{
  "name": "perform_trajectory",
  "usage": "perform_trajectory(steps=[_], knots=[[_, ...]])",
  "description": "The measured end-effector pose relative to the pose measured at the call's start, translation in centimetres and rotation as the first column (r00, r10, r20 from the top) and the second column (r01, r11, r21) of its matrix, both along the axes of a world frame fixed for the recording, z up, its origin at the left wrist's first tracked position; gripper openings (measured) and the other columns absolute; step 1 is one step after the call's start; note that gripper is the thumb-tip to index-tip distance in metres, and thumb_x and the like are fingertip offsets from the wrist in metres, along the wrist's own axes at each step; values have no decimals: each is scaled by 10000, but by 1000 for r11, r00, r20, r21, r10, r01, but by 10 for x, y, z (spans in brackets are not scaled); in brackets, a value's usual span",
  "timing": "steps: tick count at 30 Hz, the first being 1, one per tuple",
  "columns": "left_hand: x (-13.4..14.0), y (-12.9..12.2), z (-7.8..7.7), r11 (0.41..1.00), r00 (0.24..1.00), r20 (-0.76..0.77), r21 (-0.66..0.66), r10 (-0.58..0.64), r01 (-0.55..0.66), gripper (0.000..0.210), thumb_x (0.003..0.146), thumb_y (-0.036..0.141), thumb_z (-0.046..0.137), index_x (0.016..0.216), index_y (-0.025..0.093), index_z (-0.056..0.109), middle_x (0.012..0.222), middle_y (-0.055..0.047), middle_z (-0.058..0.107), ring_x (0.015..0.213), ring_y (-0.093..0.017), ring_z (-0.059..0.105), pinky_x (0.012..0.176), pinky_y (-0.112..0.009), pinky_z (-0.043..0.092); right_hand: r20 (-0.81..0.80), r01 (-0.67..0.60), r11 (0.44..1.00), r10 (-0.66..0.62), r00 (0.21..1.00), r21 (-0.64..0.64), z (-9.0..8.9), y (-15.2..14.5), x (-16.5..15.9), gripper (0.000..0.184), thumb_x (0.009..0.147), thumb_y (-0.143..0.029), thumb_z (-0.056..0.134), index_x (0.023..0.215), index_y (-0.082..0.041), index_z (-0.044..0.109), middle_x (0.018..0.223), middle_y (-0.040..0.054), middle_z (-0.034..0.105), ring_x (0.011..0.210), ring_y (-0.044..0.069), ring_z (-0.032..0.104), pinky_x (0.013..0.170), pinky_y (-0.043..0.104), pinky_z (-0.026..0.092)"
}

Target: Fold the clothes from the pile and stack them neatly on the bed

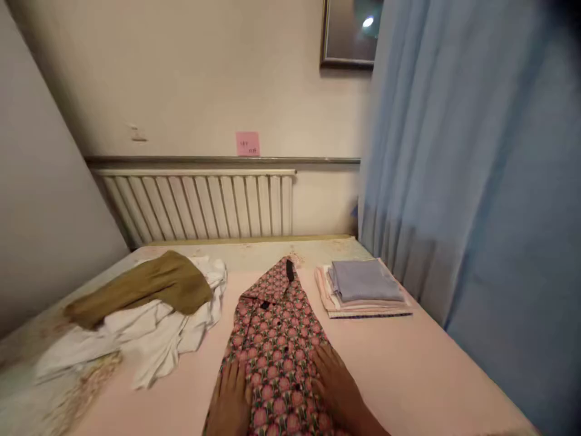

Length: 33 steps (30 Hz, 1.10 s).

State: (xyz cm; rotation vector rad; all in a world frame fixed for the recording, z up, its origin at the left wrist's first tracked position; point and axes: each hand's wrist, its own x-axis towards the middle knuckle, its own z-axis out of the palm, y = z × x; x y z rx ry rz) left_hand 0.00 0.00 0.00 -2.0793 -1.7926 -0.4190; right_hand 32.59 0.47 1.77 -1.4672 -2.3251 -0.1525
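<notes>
One brown garment partly hides a white heap whose pieces I can't count. My left hand and right hand lie flat, outstretched, gripping nothing, on one patterned garment, its near end cut off, between that heap and one folded stack.

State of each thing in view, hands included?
Patterned garment: laid out, buttons showing
Left hand: open, flat on garment
Right hand: open, flat on garment
Brown garment: rumpled, on white clothes
White clothes: crumpled
Pile: folded, stacked
Curtain: hanging
</notes>
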Motion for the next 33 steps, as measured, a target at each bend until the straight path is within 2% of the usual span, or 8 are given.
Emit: perform_trajectory(steps=[6,10,16,21,26,33], knots=[[-5,-1,0,997,998,-39,64,-50,52,471,890,309,390,1307,165,555,1416,-75,504,1356,-258,371,1093,-439,337,-52,-20,999,22,998,25,-2,2,2,545,864,-324,566,1385,-208,454,1471,62,412,1342,268,381,1107,429,340],[-11,4,-6,996,998,-49,73,-49,52,455,897,328,379,1271,180,591,1370,-72,552,1321,-258,422,1073,-444,361,-48,-47,996,51,998,80,-7,5,0,494,874,-310,548,1353,-203,493,1423,63,477,1318,273,416,1080,428,369],[-11,6,-14,996,998,-30,72,-54,56,454,902,346,368,1280,215,582,1369,-48,555,1296,-260,454,1044,-457,392,-47,-67,992,73,996,111,-9,7,6,502,854,-288,565,1343,-197,501,1410,62,493,1305,272,435,1076,413,374],[-6,2,-5,998,998,-29,34,-57,58,454,900,327,368,1280,203,584,1390,-52,534,1324,-253,422,1083,-446,349,-54,-58,991,65,996,124,-4,4,6,485,858,-292,556,1333,-196,516,1394,65,510,1294,272,450,1067,410,385],[-2,0,3,1000,1000,-10,23,-5,6,472,903,340,370,1310,184,552,1395,-63,528,1308,-242,445,1075,-435,356,-36,-52,987,58,998,154,2,1,4,473,851,-247,548,1320,-190,521,1365,60,540,1269,263,478,1052,408,404],[2,-3,13,1000,1000,-8,-8,4,-4,474,904,355,369,1300,180,562,1401,-66,521,1326,-249,424,1083,-434,342,-76,-43,982,58,995,186,1,0,4,444,856,-211,530,1300,-222,527,1346,42,555,1273,228,473,1065,399,398]])
